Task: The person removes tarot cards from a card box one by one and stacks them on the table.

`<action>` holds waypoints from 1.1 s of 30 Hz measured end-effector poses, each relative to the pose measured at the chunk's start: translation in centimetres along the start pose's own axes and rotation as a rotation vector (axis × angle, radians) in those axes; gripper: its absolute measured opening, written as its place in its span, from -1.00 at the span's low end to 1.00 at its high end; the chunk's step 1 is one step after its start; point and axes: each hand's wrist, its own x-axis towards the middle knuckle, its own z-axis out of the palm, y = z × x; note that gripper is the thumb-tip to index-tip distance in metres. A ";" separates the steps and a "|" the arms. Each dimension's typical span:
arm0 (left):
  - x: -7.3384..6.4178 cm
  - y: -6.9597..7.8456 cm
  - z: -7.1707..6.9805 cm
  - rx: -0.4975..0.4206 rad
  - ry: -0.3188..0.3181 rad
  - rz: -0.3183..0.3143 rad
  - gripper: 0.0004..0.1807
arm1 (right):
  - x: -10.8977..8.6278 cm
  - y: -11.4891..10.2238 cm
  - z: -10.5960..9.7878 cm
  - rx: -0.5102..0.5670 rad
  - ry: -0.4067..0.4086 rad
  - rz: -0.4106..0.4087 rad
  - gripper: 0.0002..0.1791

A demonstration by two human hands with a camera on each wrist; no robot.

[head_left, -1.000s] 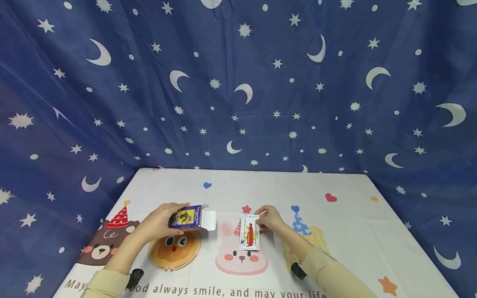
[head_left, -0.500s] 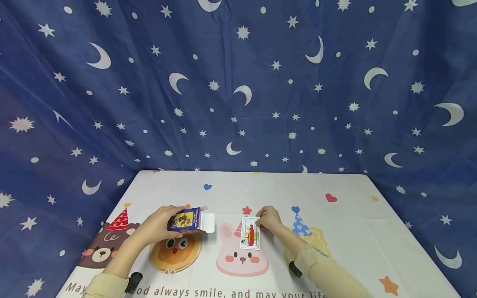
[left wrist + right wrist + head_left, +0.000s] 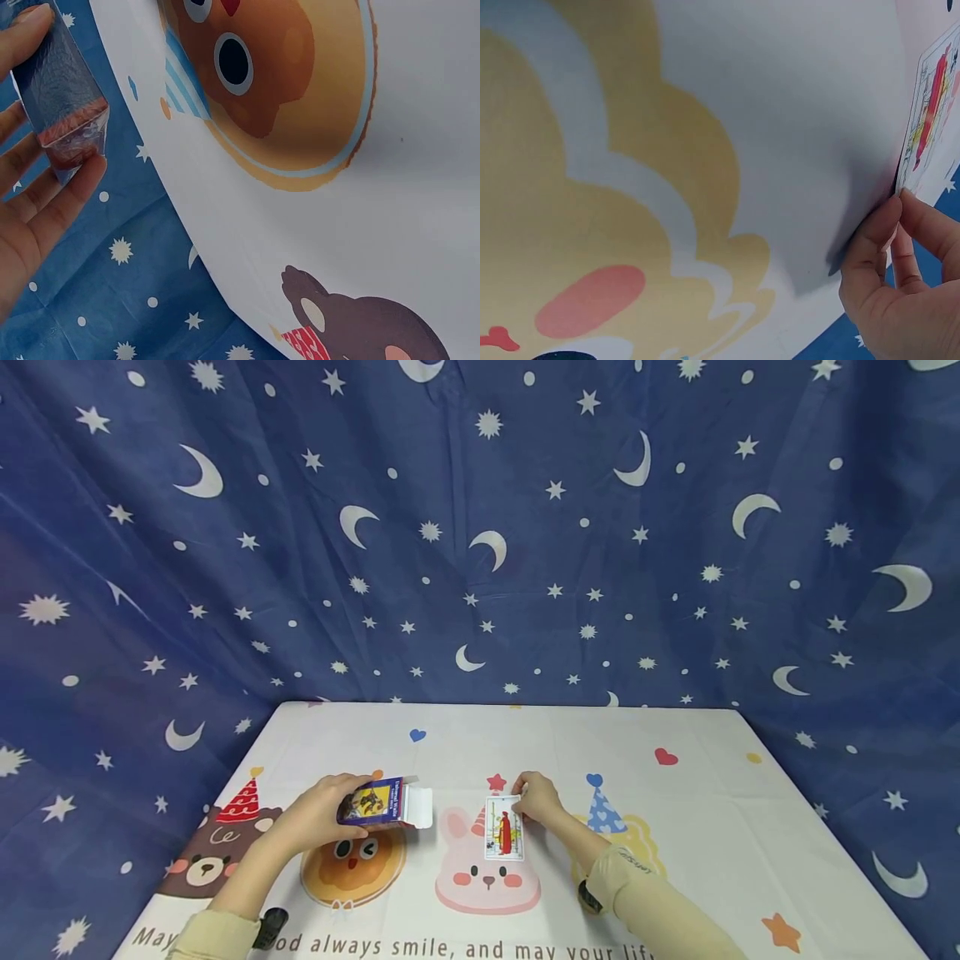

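My left hand point(image 3: 318, 814) grips a blue and yellow tarot card box point(image 3: 371, 802) by its closed end, with its white flap point(image 3: 420, 807) opened out to the right. In the left wrist view, fingers point(image 3: 64, 195) and thumb lie on opposite sides of the box point(image 3: 56, 82), and clear wrap shows over it. To the right, my right hand point(image 3: 540, 800) pinches a tarot card point(image 3: 504, 829) by its upper right corner, face up, showing a red-robed figure. Up close in the right wrist view, thumb and index finger of the hand point(image 3: 907, 285) meet at the edge of the card point(image 3: 930, 112).
A white tablecloth point(image 3: 600, 735) printed with cartoon animals, hearts and lettering covers the table. Behind and beside it hangs a blue curtain point(image 3: 480, 610) with moons and stars. A dark strap point(image 3: 270, 928) shows at the left wrist.
The card in my right hand has tilted slightly, so its face lies flatter to the view. My left hand and the box have stayed almost in place.
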 end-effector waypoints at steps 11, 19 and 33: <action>0.0 0.0 0.2 -0.002 -0.003 0.004 -0.15 | -0.1 0.2 0.0 0.008 -0.019 0.004 -0.81; 0.4 0.2 0.0 0.006 0.000 0.025 -0.13 | 0.1 0.7 -0.3 0.095 -0.041 0.039 -0.81; 0.4 0.4 -0.3 0.004 0.003 0.052 -0.15 | 0.3 1.4 -0.9 0.398 -0.080 0.193 -0.87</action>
